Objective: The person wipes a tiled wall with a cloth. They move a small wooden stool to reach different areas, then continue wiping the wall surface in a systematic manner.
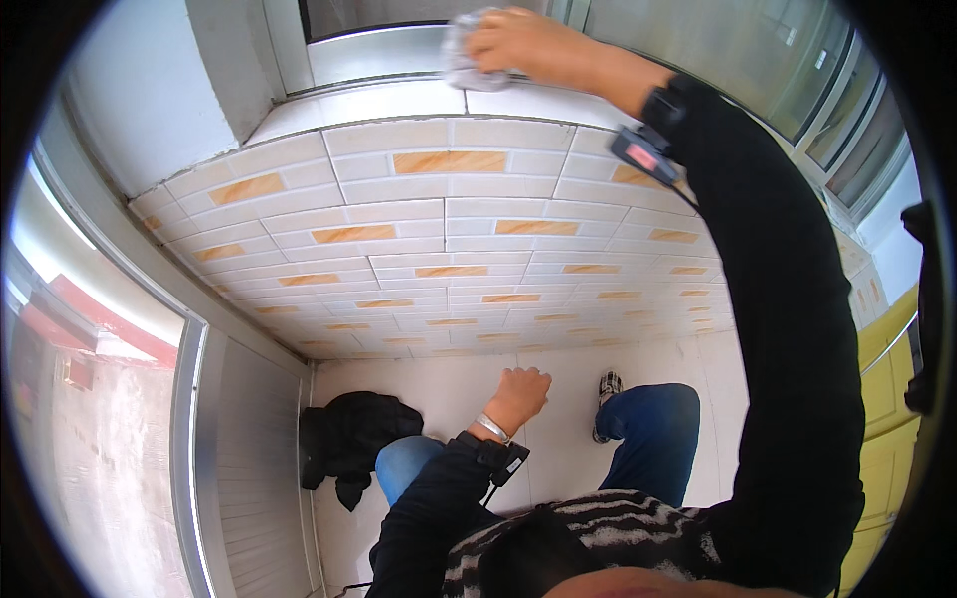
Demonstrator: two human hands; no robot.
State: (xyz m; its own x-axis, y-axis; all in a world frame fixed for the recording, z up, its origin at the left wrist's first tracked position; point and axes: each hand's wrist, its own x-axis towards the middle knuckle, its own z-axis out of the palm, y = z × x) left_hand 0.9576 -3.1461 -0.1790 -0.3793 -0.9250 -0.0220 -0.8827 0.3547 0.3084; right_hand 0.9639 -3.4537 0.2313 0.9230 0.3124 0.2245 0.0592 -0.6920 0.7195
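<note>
High up at the window, my right hand [523,46] grips a crumpled greyish-white cloth [467,56]. The cloth lies against the lower rail of the metal window frame [381,54] and reaches down onto the white tiled sill [374,103]. Both the hand and the cloth look slightly blurred. My left hand [521,395] hangs low in front of my body, over the floor. Its fingers are curled in, and nothing shows in it. A silver bracelet [493,427] circles that wrist.
Below the sill runs a wall of cream tiles [389,261] with orange insets. A metal-framed door [254,448] stands at the left, beside a black cloth item [366,433] on the pale floor [568,418]. Yellow cabinets [886,463] are at the right. Cables hang from both wrist devices.
</note>
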